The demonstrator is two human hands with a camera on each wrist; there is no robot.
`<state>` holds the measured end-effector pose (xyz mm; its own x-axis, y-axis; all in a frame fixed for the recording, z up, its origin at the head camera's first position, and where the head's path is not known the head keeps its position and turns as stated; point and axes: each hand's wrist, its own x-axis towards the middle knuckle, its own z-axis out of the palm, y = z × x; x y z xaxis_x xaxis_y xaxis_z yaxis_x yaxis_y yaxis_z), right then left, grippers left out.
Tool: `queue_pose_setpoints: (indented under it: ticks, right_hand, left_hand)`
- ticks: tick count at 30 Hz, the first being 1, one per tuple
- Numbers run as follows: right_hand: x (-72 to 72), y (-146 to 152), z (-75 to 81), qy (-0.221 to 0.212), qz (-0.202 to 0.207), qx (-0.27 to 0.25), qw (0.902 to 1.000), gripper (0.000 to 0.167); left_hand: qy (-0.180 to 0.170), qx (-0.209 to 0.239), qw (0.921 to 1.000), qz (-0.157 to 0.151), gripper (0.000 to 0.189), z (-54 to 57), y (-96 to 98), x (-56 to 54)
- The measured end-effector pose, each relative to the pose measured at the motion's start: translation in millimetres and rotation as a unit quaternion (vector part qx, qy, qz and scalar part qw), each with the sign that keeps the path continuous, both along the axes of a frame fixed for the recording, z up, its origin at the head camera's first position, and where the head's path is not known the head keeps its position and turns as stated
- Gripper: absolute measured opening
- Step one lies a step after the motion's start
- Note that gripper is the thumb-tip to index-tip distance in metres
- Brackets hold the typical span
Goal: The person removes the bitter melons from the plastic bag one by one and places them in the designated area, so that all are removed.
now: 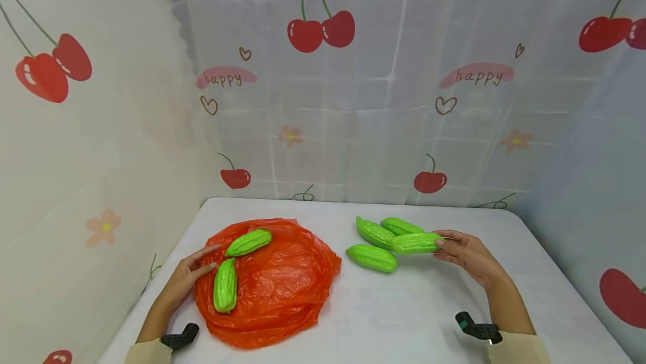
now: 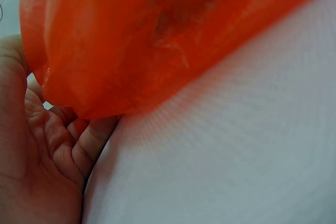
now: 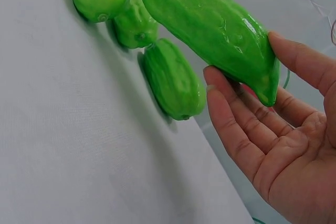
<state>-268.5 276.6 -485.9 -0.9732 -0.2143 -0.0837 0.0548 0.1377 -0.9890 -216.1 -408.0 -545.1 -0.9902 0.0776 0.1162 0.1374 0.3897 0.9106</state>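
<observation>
Over white table's (image 1: 398, 319) R half: glossy bright-green ridged oblong gourd (image 1: 415, 243), end pinched by R hand (image 1: 466, 254); 3 similar loose gourds (image 1: 372, 258) close by; L hand (image 1: 189, 275) grips edge of crinkled red-orange plastic bag (image 1: 282, 296); 2 bagged-or-atop (can't tell) gourds (image 1: 225, 288); cherry-print curtain (image 1: 353, 106) behind.

Looks like small screened-off booth (image 1: 600, 196): has cherry-print sheets (image 1: 348, 100) on 3 sides, w/ "happy" lettering (image 1: 476, 75) on back one, plus wh. table (image 1: 398, 313) near it. Can't tell if home, lab or office.
</observation>
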Motion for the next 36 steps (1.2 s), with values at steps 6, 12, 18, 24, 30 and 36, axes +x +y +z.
queue_pose_setpoints:
  ticks: [6,12,18,24,30,36]
  right_hand:
    - [-0.6,3.0,-2.5,0.003,-0.004,0.003,1.0000,0.065]
    - [-1.0,7.9,-7.1,0.003,-0.005,-0.003,1.0000,0.062]
    - [-1.9,13.0,-10.6,-0.004,-0.011,-0.003,0.9999,0.062]
    - [-2.6,16.9,-13.9,-0.018,-0.018,-0.008,0.9997,0.061]
    - [-5.5,19.9,-19.6,-0.028,-0.021,-0.008,0.9993,0.059]
    - [-5.8,19.4,-24.3,-0.026,-0.020,0.009,0.9994,0.059]
  left_hand:
    - [0.004,0.001,1.0000,-0.001,0.049,-1.7,-0.3,-0.3]
    - [0.004,0.003,1.0000,-0.002,0.049,-2.3,0.1,-0.3]
    - [-0.002,0.003,1.0000,0.000,0.049,-1.6,0.9,-0.2]
    - [-0.009,-0.013,0.9999,0.003,0.050,0.0,0.6,-0.4]
    - [-0.009,-0.023,0.9997,0.001,0.049,0.7,0.8,0.2]
    - [-0.003,-0.005,1.0000,-0.001,0.049,0.0,1.3,1.5]
